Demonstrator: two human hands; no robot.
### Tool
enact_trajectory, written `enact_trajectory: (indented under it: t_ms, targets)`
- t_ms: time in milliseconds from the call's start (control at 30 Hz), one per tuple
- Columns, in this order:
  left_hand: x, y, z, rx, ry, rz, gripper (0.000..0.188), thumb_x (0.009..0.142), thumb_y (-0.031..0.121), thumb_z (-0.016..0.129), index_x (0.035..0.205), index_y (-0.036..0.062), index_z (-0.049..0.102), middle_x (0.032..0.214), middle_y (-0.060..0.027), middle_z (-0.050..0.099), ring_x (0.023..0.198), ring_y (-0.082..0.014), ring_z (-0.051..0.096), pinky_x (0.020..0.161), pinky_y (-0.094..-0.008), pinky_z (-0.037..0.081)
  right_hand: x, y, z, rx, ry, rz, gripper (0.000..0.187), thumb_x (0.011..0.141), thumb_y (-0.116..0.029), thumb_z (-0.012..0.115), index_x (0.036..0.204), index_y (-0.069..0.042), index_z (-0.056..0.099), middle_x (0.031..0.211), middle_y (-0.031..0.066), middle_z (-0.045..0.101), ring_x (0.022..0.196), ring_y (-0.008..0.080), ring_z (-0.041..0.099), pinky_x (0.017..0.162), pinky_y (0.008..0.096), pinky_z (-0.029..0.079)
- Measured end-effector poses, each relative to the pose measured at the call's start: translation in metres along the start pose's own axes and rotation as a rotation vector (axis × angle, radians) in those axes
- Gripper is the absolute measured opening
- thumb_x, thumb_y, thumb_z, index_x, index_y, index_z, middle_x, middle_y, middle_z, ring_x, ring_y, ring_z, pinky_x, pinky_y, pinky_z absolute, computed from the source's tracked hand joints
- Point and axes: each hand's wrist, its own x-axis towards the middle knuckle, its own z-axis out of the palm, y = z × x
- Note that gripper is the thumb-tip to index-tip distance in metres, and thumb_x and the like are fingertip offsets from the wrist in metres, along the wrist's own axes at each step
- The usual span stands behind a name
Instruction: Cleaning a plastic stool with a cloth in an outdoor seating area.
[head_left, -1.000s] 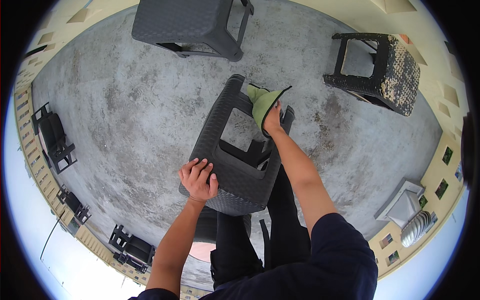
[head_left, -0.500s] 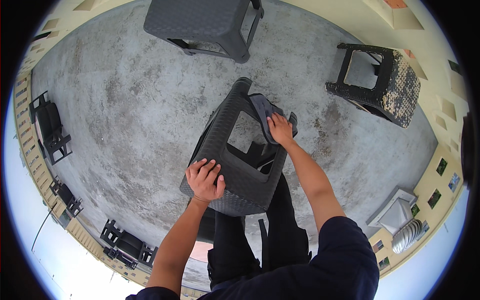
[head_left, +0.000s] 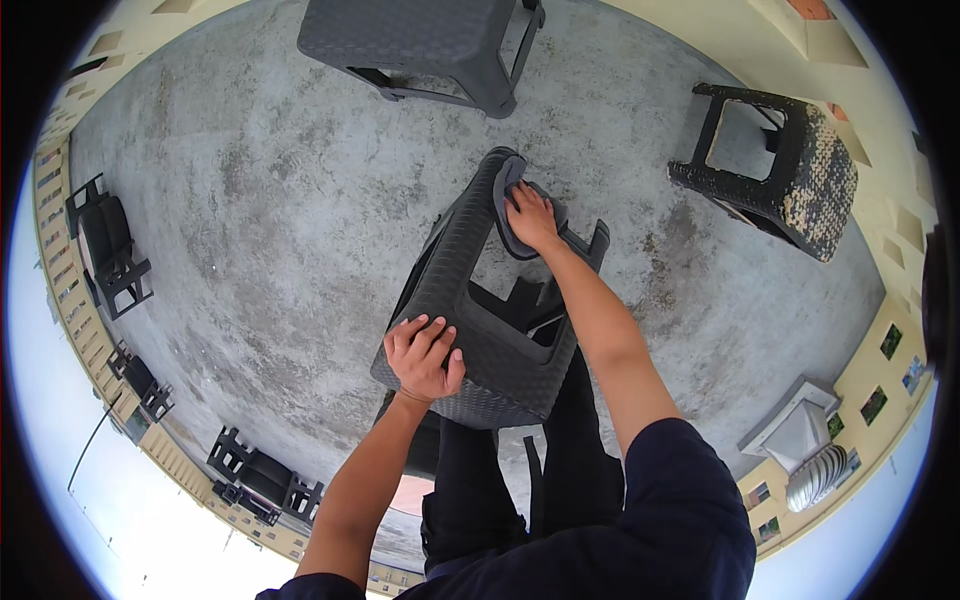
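A dark grey plastic stool [head_left: 448, 275] with a woven texture lies tipped on its side before my legs, its seat toward me and its feet pointing away. My left hand [head_left: 425, 360] grips it near the seat's left edge, fingers curled over the surface and a little apart. A dark grey cloth [head_left: 508, 176] is bunched under my right hand [head_left: 533, 216]. That hand presses the cloth against the far end of the left leg, beside the side opening. Part of the cloth hangs into the opening. My palm hides its middle.
Another grey stool [head_left: 405, 40] stands ahead. To the right, a black stool [head_left: 775, 170] with a worn, flaking seat lies on its side. Dark chairs [head_left: 105, 235] line the left side. A metal vent [head_left: 815, 475] rises at the right, by the low cream wall [head_left: 870, 390]. The floor is stained concrete [head_left: 250, 220].
My right hand has slid the cloth away from me and left, from the opening's right side to the left leg's end. My left hand keeps its place on the stool.
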Motion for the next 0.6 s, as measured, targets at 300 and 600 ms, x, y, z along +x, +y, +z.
enact_trajectory:
  t_ms: [300, 600]
  targets:
    - [-0.002, -0.004, -0.002, 0.007, 0.005, -0.006, 0.027, 0.082, 0.032, 0.06, 0.091, 0.0111, 0.075, 0.105, -0.0028, 0.07, 0.108, -0.0266, 0.059, 0.095, -0.0443, 0.04, -0.011, -0.01, -0.008, 0.012, -0.05, 0.103, 0.06, 0.102, -0.054, 0.034, 0.151, -0.021, 0.043, 0.164, 0.001, 0.028, 0.15, 0.0258, 0.027, 0.119, 0.0564, 0.021]
    - [0.004, 0.003, 0.006, -0.025, 0.005, 0.012, 0.028, 0.082, 0.032, 0.06, 0.092, 0.0109, 0.074, 0.106, -0.0033, 0.069, 0.109, -0.028, 0.058, 0.094, -0.0448, 0.04, -0.096, 0.2, 0.004, 0.013, 0.064, 0.012, 0.051, 0.102, -0.046, 0.041, 0.141, -0.015, 0.054, 0.157, 0.0039, 0.041, 0.147, 0.0299, 0.032, 0.119, 0.0574, 0.023]
